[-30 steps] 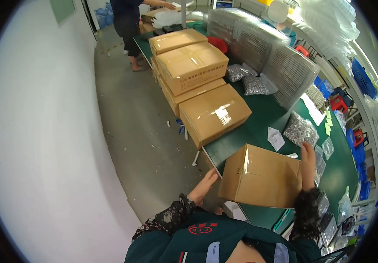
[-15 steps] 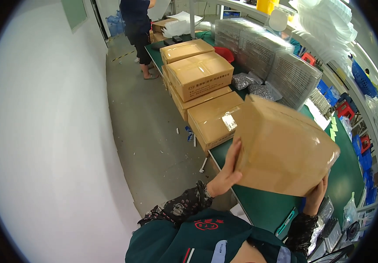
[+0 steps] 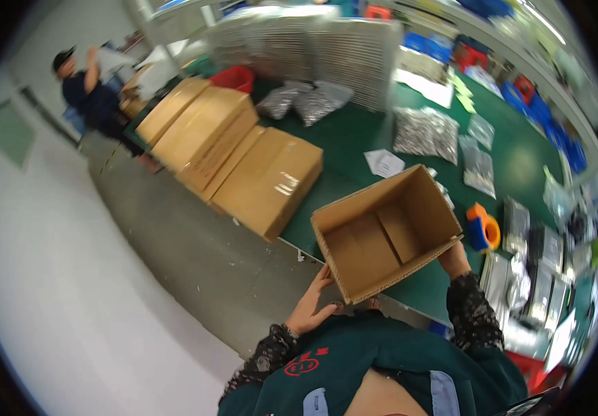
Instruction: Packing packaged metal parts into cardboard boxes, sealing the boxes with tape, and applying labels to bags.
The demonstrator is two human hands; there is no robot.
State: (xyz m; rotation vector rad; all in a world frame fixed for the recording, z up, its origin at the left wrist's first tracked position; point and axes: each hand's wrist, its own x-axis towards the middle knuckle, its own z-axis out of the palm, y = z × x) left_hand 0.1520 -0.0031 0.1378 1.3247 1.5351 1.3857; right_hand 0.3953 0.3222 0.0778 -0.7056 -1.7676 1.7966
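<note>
A brown cardboard box (image 3: pixel 389 236) is tipped so that its uncovered top faces me, with the inner walls and bottom flaps in sight. My left hand (image 3: pixel 310 305) presses its fingers to the box's near left corner, thumb spread apart from them. At the near right corner my right hand (image 3: pixel 455 259) grips the box from outside, its fingertips partly hidden. Beyond the box a white paper slip (image 3: pixel 385 163) lies on the green table, beside clear bags of small metal parts (image 3: pixel 426 134).
Closed cardboard boxes (image 3: pixel 267 179) stand at the table's left edge. Plastic-wrapped stacked trays (image 3: pixel 351 59) line the back. An orange and blue tape dispenser (image 3: pixel 483 227) sits right of my right hand, near several wrapped packs (image 3: pixel 517 225). A person (image 3: pixel 87 93) stands far left.
The box has come down and turned from showing closed sides to showing its open inside. My view has swung right, bringing the metal-part bags and tape dispenser into sight.
</note>
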